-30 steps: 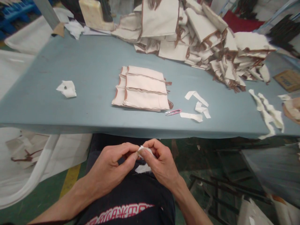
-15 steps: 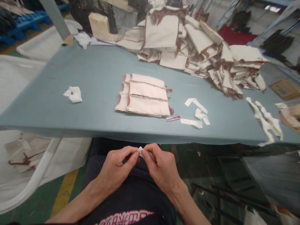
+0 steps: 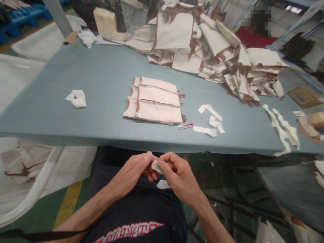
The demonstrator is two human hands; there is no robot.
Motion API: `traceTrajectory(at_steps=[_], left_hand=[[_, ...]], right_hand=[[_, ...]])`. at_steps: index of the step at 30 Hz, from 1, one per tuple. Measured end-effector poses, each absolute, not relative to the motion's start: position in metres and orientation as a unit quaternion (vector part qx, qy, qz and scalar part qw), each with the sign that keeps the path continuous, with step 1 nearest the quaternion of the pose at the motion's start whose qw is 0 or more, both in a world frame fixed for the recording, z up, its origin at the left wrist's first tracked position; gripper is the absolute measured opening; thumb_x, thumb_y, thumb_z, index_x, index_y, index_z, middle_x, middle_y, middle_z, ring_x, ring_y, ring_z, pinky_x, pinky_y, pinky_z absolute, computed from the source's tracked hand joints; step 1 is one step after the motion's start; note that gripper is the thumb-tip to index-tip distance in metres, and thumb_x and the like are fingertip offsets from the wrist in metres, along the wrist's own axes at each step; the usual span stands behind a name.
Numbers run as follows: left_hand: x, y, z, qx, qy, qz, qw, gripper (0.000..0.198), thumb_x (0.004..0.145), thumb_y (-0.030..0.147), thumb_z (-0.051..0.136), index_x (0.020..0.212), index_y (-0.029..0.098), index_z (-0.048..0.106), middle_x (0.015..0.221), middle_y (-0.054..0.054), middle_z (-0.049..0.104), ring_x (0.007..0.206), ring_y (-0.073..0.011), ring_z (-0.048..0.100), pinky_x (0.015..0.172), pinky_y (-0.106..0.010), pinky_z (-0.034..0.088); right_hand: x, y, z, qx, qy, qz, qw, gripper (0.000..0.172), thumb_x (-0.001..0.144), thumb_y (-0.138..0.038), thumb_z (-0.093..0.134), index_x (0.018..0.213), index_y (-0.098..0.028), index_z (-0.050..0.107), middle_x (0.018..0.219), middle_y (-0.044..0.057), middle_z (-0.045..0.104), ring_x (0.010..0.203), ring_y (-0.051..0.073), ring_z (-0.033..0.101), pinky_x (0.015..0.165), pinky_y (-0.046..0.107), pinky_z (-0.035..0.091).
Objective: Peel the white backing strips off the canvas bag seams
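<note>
My right hand (image 3: 181, 175) pinches a small white strip (image 3: 163, 184) in front of my lap, and one end of it hangs below the fingers. Beside it my left hand (image 3: 134, 173) has its thumb raised and its fingers loosely curled near the strip, apparently without a grip on it. Beyond the hands, a stack of cream fabric pieces (image 3: 158, 99) with brown edging lies on the blue-green table (image 3: 101, 118). Small pink-handled snips (image 3: 186, 126) rest at the stack's near right corner, beside several white strips (image 3: 205, 130).
A large heap of cream pieces (image 3: 174, 32) covers the table's back. A crumpled white scrap (image 3: 77, 99) lies at left, long pale strips (image 3: 280, 131) at right. White bins (image 3: 43, 189) stand left of the table, and a cardboard piece (image 3: 303, 96) lies far right.
My left thumb has lifted off the white piece and the left fingers have loosened. More of the strip now shows, hanging below my right hand. The view has shifted slightly.
</note>
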State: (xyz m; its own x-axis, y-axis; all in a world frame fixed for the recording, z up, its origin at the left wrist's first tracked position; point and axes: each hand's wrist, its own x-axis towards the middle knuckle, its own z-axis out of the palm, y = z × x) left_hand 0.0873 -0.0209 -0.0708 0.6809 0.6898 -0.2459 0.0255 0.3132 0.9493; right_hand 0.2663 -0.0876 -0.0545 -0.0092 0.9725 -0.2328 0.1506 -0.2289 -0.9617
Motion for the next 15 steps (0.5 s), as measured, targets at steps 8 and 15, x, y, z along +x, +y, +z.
traceTrajectory(at_steps=[8, 15], left_hand=[[0.0893, -0.0270, -0.0642, 0.575, 0.383, 0.216, 0.690, 0.033, 0.092, 0.047, 0.068, 0.086, 0.015, 0.071, 0.075, -0.001, 0.069, 0.067, -0.0155, 0.063, 0.064, -0.026, 0.049], [0.0903, -0.0273, -0.0705, 0.586, 0.408, 0.220, 0.665, 0.029, 0.091, 0.044, 0.068, 0.085, 0.016, 0.070, 0.073, 0.000, 0.068, 0.067, -0.0160, 0.063, 0.064, -0.027, 0.050]], right_hand=[[0.2669, -0.0896, -0.0543, -0.629, -0.491, 0.484, 0.359, 0.024, 0.100, -0.039, 0.059, 0.088, -0.018, 0.064, 0.070, -0.003, 0.063, 0.054, 0.008, 0.044, 0.050, 0.021, 0.031], [0.2656, -0.0905, -0.0532, -0.638, -0.492, 0.475, 0.354, 0.025, 0.100, -0.040, 0.058, 0.088, -0.018, 0.063, 0.068, -0.003, 0.059, 0.054, 0.009, 0.044, 0.049, 0.021, 0.031]])
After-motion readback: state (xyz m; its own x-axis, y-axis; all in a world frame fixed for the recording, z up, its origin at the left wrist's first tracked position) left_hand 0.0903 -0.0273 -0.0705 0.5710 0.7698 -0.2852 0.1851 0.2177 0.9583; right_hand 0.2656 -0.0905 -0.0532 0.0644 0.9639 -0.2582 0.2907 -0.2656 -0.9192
